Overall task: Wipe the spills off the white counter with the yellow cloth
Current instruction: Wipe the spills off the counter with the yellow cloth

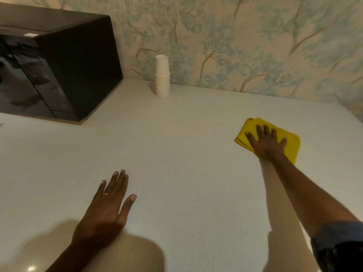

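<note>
The folded yellow cloth (292,144) lies flat on the white counter (186,154), far right. My right hand (266,142) presses down on it with fingers spread, palm covering much of the cloth. My left hand (107,209) rests flat on the counter near the front, fingers apart and holding nothing, a ring on one finger. No spill stands out on the speckled surface.
A black microwave (59,65) stands at the back left. A stack of white paper cups (162,77) stands against the tree-patterned wall. The counter's right edge runs close to the cloth.
</note>
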